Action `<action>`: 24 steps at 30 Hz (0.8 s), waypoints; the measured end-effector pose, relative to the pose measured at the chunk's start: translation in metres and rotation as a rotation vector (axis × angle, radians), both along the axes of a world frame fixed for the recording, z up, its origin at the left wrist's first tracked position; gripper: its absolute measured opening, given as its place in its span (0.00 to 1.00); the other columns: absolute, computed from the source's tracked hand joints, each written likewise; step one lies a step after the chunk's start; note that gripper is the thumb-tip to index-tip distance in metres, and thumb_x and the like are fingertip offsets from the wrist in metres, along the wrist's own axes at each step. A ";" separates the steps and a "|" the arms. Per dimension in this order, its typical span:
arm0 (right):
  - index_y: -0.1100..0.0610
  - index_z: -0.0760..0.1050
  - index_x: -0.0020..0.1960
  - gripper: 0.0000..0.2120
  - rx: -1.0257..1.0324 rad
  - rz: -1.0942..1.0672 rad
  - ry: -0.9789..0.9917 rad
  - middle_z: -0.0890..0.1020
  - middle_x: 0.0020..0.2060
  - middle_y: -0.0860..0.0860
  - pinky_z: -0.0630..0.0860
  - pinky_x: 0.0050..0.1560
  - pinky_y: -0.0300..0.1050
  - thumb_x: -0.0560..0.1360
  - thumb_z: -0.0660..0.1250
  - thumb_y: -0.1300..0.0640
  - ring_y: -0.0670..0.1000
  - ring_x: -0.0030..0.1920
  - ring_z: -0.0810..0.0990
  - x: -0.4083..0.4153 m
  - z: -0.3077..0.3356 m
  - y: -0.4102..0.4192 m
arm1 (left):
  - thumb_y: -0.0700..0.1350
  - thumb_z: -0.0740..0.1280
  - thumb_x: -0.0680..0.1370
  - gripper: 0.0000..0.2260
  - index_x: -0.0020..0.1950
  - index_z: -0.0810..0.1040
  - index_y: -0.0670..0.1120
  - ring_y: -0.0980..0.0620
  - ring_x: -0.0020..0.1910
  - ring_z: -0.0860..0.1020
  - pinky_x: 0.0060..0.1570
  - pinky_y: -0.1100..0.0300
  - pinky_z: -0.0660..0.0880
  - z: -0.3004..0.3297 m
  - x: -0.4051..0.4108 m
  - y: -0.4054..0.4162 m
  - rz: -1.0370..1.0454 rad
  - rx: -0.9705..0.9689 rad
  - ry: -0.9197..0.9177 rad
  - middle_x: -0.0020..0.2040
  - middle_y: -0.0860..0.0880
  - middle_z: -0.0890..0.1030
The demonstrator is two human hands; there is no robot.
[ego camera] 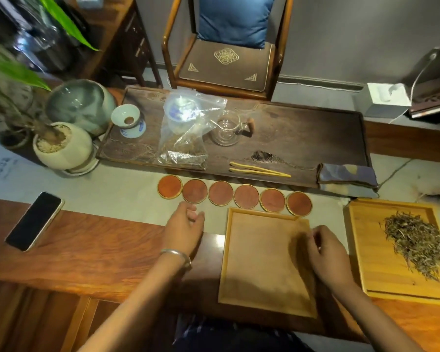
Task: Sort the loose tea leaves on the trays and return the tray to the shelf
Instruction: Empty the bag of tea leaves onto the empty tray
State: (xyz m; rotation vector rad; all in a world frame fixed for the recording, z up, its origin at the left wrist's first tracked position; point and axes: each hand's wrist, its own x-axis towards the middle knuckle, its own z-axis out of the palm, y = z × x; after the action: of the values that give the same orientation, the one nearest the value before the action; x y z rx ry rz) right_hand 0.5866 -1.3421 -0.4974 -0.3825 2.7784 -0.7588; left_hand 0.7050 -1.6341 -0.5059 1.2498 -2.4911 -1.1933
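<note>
My right hand (pixel 327 255) rested at the right rim of the empty wooden tray (pixel 264 260) before me, fingers curled, though I could not tell whether that grip pinched anything; my left hand (pixel 184 224) hovered loose and spread over the surface, holding nothing. The loose tea leaves (pixel 417 240) lay heaped on the second tray (pixel 371 250) just beside, within reach for sorting
</note>
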 end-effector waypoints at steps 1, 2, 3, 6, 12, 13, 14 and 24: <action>0.48 0.69 0.43 0.06 -0.020 0.044 0.010 0.75 0.34 0.43 0.66 0.30 0.35 0.79 0.60 0.52 0.41 0.34 0.74 -0.012 0.007 -0.021 | 0.48 0.66 0.73 0.05 0.46 0.72 0.53 0.57 0.32 0.75 0.30 0.63 0.66 0.009 -0.011 -0.022 0.028 -0.023 0.045 0.34 0.56 0.77; 0.49 0.70 0.42 0.07 -0.039 0.090 0.015 0.75 0.34 0.43 0.66 0.31 0.35 0.79 0.60 0.53 0.42 0.34 0.74 -0.023 0.014 -0.045 | 0.46 0.66 0.73 0.05 0.47 0.72 0.52 0.57 0.31 0.75 0.32 0.62 0.67 0.017 -0.022 -0.044 0.062 -0.052 0.081 0.34 0.55 0.77; 0.50 0.71 0.43 0.07 -0.059 0.140 0.011 0.76 0.35 0.45 0.69 0.32 0.38 0.79 0.60 0.53 0.43 0.35 0.74 -0.034 0.020 -0.072 | 0.44 0.65 0.73 0.05 0.47 0.72 0.51 0.58 0.31 0.74 0.34 0.61 0.67 0.026 -0.033 -0.067 0.089 -0.081 0.109 0.34 0.55 0.76; 0.55 0.73 0.47 0.07 -0.088 0.285 -0.046 0.78 0.39 0.47 0.71 0.37 0.44 0.79 0.60 0.53 0.46 0.38 0.75 -0.059 0.034 -0.152 | 0.44 0.69 0.73 0.09 0.51 0.73 0.48 0.58 0.34 0.74 0.39 0.58 0.72 0.041 -0.062 -0.124 0.063 -0.081 0.148 0.41 0.51 0.78; 0.61 0.73 0.55 0.14 -0.137 0.394 -0.193 0.79 0.44 0.53 0.72 0.44 0.46 0.76 0.65 0.52 0.54 0.45 0.77 -0.093 0.033 -0.281 | 0.47 0.73 0.72 0.28 0.68 0.69 0.40 0.45 0.59 0.75 0.59 0.55 0.72 0.026 -0.101 -0.177 -0.034 0.044 0.063 0.62 0.42 0.76; 0.61 0.73 0.54 0.15 -0.156 0.357 -0.232 0.79 0.43 0.55 0.73 0.45 0.48 0.76 0.65 0.50 0.54 0.44 0.77 -0.096 0.030 -0.296 | 0.47 0.73 0.72 0.28 0.68 0.68 0.41 0.47 0.58 0.76 0.58 0.54 0.73 0.021 -0.106 -0.179 -0.055 0.119 0.073 0.62 0.42 0.76; 0.61 0.74 0.51 0.15 -0.182 0.312 -0.280 0.80 0.41 0.57 0.75 0.46 0.49 0.76 0.66 0.49 0.55 0.43 0.78 -0.098 0.025 -0.307 | 0.46 0.73 0.72 0.28 0.68 0.68 0.42 0.49 0.55 0.78 0.54 0.56 0.75 0.017 -0.110 -0.180 -0.071 0.191 0.085 0.61 0.43 0.77; 0.62 0.79 0.43 0.05 -0.459 0.310 -0.312 0.81 0.37 0.57 0.74 0.43 0.46 0.75 0.66 0.63 0.48 0.37 0.76 -0.085 0.035 -0.288 | 0.47 0.75 0.70 0.13 0.54 0.80 0.53 0.69 0.43 0.75 0.38 0.82 0.66 0.036 -0.093 -0.161 -0.136 0.176 0.182 0.46 0.61 0.78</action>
State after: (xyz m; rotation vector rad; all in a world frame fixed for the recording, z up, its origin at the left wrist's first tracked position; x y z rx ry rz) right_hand 0.5020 -1.6300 -0.4622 -0.6898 2.1736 -1.2493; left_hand 0.6117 -1.7947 -0.4697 0.9684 -2.4139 -1.5136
